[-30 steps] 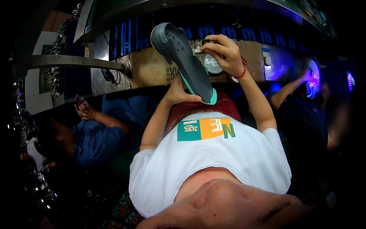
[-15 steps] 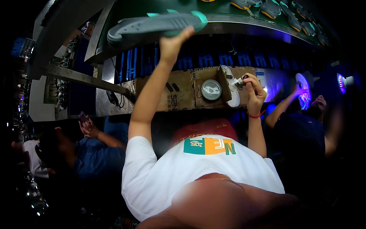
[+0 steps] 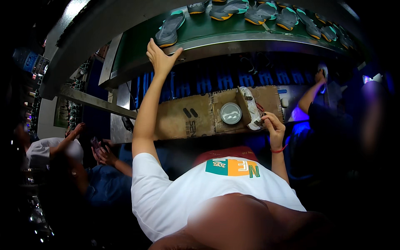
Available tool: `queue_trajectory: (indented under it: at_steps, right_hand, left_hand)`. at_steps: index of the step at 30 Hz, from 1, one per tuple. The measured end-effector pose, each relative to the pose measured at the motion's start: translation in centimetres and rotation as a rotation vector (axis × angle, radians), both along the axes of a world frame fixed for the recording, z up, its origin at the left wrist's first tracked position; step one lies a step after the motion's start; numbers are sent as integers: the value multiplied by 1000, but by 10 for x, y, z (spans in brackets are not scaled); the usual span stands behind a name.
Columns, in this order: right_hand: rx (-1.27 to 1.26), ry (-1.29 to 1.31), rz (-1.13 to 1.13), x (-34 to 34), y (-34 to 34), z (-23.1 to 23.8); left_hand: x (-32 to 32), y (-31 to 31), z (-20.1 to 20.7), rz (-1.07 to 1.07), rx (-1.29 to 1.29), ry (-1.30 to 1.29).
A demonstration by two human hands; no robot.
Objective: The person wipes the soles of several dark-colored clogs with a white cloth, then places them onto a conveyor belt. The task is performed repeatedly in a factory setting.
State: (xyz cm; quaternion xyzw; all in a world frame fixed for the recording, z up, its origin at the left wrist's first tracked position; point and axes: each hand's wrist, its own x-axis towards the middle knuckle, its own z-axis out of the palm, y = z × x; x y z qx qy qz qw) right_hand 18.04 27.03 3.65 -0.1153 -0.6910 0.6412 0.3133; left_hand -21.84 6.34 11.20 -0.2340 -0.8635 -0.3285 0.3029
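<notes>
A grey outsole with teal and orange edging (image 3: 170,30) lies on the green conveyor belt (image 3: 200,35). Just at its near end is my left hand (image 3: 161,58), its thumb and fingers spread apart over the belt's metal edge. My right hand (image 3: 275,128) is pinched closed by a long white, stained piece (image 3: 251,110). Between its fingertips shows something small and dark, too small to name. A round tub of pale liquid (image 3: 231,113) sits in a cardboard tray (image 3: 216,127) to the left of that hand.
Several similar outsoles (image 3: 260,13) line the belt toward the right. Flat cardboard (image 3: 175,114) covers the bench left of the tub. A metal post and rail (image 3: 98,102) stand at the left. A co-worker's arm (image 3: 310,93) reaches in at the right; other people sit at the left.
The outsole that my left hand held in the air now lies on the belt, and that hand has opened. My right hand has come lower and nearer to me.
</notes>
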Motion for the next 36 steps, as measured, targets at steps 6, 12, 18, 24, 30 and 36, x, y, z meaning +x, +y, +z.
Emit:
queue_trajectory:
  at_steps: [6, 12, 18, 24, 30, 36]
  right_hand:
    - [64, -7, -25, 0, -3, 1]
    - [134, -58, -55, 2, -4, 5]
    - [137, -88, -106, 10, 4, -5]
    - [133, -75, -57, 1, 1, 3]
    - [251, -97, -61, 2, 1, 3]
    - [237, -92, -4, -3, -1, 3]
  left_hand:
    - [-72, 23, 31, 53, -88, -364]
    - [-119, 74, 29, 118, -61, -412]
    - [-115, 137, 35, 105, -54, -378]
    - [-198, 158, 20, -138, 84, -455]
    - [-120, 165, 26, -81, 109, -320]
    - [64, 103, -12, -460, 442, 48]
